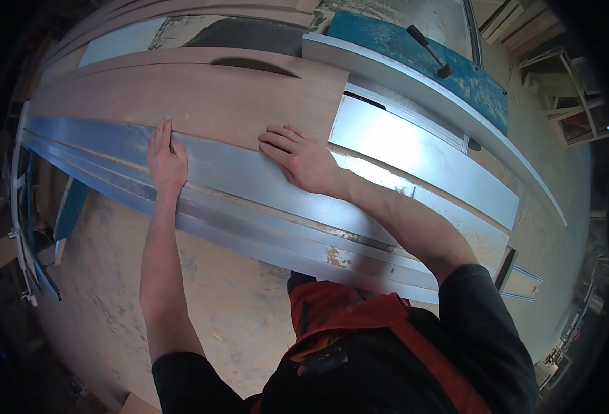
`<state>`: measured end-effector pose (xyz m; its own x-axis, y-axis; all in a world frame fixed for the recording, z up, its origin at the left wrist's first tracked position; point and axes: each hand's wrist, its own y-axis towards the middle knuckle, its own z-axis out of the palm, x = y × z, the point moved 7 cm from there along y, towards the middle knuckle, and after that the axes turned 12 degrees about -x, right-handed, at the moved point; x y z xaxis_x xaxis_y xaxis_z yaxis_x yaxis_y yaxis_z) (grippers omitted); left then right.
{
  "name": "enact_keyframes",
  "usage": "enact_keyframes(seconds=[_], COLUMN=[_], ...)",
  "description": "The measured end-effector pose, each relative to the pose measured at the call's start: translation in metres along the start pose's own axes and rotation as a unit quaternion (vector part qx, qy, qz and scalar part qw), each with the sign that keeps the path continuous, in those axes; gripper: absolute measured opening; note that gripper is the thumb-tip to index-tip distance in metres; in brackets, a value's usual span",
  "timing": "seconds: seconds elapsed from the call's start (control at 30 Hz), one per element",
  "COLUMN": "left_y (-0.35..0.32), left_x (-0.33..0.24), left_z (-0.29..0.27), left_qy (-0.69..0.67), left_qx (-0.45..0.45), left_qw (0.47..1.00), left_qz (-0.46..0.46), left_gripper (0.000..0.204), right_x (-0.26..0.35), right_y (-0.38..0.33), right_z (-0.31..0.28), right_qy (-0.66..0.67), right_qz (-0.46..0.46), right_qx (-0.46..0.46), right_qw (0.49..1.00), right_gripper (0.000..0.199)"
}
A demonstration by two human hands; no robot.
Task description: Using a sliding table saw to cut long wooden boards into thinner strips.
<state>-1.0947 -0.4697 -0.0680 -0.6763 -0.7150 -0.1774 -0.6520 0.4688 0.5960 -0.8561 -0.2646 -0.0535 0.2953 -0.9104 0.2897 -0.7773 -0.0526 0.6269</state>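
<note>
Head view, looking down over my chest at a long table saw. Its grey metal sliding table is the largest thing, a band running from nine o'clock down toward four o'clock. Behind it, toward twelve o'clock, lies a wide reddish-brown wood panel with a curved slot cut near its far edge; its long axis follows the table, and its near edge rests along the metal. A pale metal fence crosses at one to three o'clock, with a black-handled lever on a blue plate beyond it. Dusty floor shows at seven o'clock.

My left hand lies flat, fingers straight and together, tips pointing to twelve o'clock and pressing the panel's near edge. My right hand lies flat too, fingers slightly spread, pointing toward ten o'clock, tips on the panel's near corner. Neither hand grips anything. The panel sits directly beyond both sets of fingertips, and my right hand is nearer its cut end.
</note>
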Motion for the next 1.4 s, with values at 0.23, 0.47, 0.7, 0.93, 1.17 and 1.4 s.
enact_keyframes(seconds=[0.23, 0.47, 0.7, 0.93, 1.17, 1.4], left_y=[0.040, 0.070, 0.115, 0.177, 0.188, 0.221], left_x=[0.095, 0.167, 0.243, 0.315, 0.373, 0.447], left_z=[-0.025, -0.044, -0.051, -0.057, -0.060, -0.075], left_qy=[0.036, 0.041, 0.021, 0.010, -0.007, -0.012], left_qx=[0.015, 0.019, 0.030, 0.020, 0.033, 0.027], left_qw=[0.999, 0.998, 0.998, 1.000, 0.998, 0.998], left_qz=[-0.018, -0.034, -0.041, -0.018, -0.045, -0.051], left_gripper=[0.055, 0.053, 0.052, 0.050, 0.049, 0.050], right_x=[0.035, 0.062, 0.085, 0.095, 0.113, 0.126], right_y=[0.086, 0.158, 0.240, 0.314, 0.359, 0.437], right_z=[0.055, 0.096, 0.123, 0.165, 0.205, 0.244], right_qy=[0.016, 0.001, -0.005, 0.000, 0.011, 0.098], right_qz=[-0.001, -0.001, 0.015, 0.040, 0.024, 0.019], right_qx=[-0.009, 0.003, 0.020, -0.005, 0.012, 0.073], right_qw=[1.000, 1.000, 1.000, 0.999, 1.000, 0.992], right_gripper=[0.037, 0.036, 0.037, 0.038, 0.035, 0.035])
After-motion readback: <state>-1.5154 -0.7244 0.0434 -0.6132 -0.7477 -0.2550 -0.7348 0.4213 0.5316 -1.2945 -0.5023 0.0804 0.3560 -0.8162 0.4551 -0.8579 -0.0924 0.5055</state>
